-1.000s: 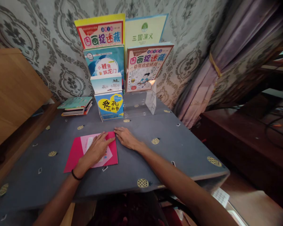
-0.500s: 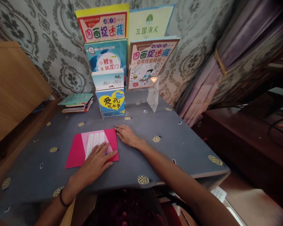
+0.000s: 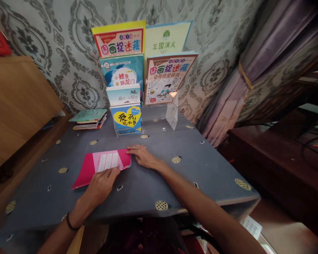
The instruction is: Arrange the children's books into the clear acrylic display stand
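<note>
A magenta book (image 3: 88, 168) with a light-pink panel of white text boxes lies in front of me on the grey table. Closed on its near edge, my left hand (image 3: 104, 182) has the fingers bent and the thumb along the border, and the lower right part of the book curls up there. At the far right corner, the fingertips of my right hand (image 3: 143, 156) rest on the cover, the fingers stretched out. What lies under the left fingers is hidden.
A clear acrylic stand (image 3: 172, 113) at the back holds several upright books, among them a blue book with a yellow heart (image 3: 126, 120). Left of it lies a stack of thin books (image 3: 88, 118). The pineapple-print tablecloth (image 3: 201, 165) ends near my body. A wooden cabinet (image 3: 18, 106) stands left.
My left hand has gone from lying flat on the cover to gripping the near edge, which is now bent upward. My right hand has shifted slightly onto the far corner.
</note>
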`<control>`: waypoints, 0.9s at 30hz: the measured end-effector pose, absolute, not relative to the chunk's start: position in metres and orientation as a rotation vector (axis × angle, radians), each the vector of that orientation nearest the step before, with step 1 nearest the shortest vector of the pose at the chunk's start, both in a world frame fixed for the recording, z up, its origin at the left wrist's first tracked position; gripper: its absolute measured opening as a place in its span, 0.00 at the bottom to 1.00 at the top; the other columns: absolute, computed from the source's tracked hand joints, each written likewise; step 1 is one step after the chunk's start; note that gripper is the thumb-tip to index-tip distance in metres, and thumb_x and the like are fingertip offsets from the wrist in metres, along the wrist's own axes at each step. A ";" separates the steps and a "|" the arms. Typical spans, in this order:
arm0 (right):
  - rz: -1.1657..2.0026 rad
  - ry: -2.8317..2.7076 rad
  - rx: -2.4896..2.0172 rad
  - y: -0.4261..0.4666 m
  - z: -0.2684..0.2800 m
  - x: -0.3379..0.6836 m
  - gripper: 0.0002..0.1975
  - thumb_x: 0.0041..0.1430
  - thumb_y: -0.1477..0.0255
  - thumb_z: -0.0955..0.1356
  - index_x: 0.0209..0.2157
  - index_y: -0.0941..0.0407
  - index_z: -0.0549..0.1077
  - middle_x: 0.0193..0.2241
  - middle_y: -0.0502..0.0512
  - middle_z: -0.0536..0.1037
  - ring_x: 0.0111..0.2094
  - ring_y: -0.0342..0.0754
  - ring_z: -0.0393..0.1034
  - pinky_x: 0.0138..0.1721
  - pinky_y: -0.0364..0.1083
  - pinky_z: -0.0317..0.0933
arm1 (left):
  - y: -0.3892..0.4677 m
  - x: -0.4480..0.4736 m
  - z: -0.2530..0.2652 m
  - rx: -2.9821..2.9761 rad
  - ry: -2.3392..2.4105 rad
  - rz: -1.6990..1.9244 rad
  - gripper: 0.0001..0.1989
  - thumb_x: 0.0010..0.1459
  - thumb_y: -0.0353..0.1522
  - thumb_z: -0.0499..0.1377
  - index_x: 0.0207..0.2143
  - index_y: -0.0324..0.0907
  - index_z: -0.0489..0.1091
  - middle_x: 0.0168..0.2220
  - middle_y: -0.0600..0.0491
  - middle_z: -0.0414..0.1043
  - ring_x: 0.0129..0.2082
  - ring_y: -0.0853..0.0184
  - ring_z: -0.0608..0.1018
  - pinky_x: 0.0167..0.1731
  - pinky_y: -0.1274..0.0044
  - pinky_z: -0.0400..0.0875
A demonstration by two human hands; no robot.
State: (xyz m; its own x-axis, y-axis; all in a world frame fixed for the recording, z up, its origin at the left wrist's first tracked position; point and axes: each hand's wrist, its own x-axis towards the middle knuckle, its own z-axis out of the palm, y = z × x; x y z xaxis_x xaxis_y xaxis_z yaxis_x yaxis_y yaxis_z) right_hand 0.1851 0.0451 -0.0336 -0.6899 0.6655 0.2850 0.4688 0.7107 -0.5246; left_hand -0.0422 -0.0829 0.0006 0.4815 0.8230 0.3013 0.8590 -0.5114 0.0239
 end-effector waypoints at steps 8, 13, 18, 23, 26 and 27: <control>1.387 -1.817 -0.541 0.036 0.001 0.184 0.27 0.56 0.70 0.70 0.58 0.54 0.69 0.54 0.58 0.77 0.56 0.53 0.71 0.56 0.53 0.65 | -0.078 -0.046 0.099 -2.258 -1.827 -1.297 0.16 0.66 0.41 0.50 0.32 0.43 0.71 0.22 0.58 0.69 0.21 0.71 0.68 0.23 0.80 0.61; 1.510 -1.489 -0.479 0.021 0.031 0.181 0.21 0.53 0.59 0.74 0.46 0.53 0.74 0.35 0.51 0.82 0.31 0.44 0.74 0.31 0.42 0.69 | -0.072 -0.040 0.125 -2.068 -1.950 -2.215 0.19 0.59 0.49 0.59 0.29 0.42 0.69 0.23 0.57 0.71 0.24 0.70 0.72 0.23 0.80 0.65; 1.522 -1.521 -0.620 0.016 0.040 0.203 0.17 0.55 0.55 0.73 0.33 0.55 0.74 0.19 0.44 0.71 0.17 0.37 0.58 0.18 0.39 0.59 | -0.042 -0.044 0.083 -1.914 -2.170 -2.829 0.23 0.44 0.50 0.68 0.30 0.40 0.69 0.25 0.54 0.75 0.26 0.66 0.77 0.26 0.76 0.73; 1.221 -1.863 -1.084 0.030 0.003 0.216 0.20 0.59 0.52 0.66 0.31 0.56 0.72 0.19 0.47 0.73 0.17 0.42 0.65 0.18 0.41 0.61 | -0.018 -0.055 0.018 -2.247 -2.529 -2.050 0.25 0.50 0.55 0.58 0.29 0.41 0.67 0.23 0.54 0.73 0.22 0.66 0.77 0.23 0.76 0.72; 1.025 -1.951 -1.291 0.036 -0.016 0.221 0.14 0.60 0.59 0.66 0.30 0.56 0.74 0.19 0.49 0.75 0.18 0.45 0.69 0.22 0.43 0.63 | -0.014 -0.060 -0.001 -2.291 -2.479 -1.730 0.18 0.53 0.48 0.58 0.28 0.43 0.67 0.23 0.56 0.71 0.24 0.66 0.75 0.28 0.74 0.74; 0.977 -1.960 -1.323 0.036 -0.018 0.223 0.12 0.60 0.62 0.67 0.31 0.56 0.75 0.20 0.50 0.76 0.20 0.47 0.71 0.25 0.43 0.64 | -0.014 -0.062 -0.004 -2.285 -2.454 -1.707 0.14 0.53 0.45 0.59 0.28 0.43 0.68 0.24 0.56 0.71 0.27 0.65 0.75 0.33 0.72 0.75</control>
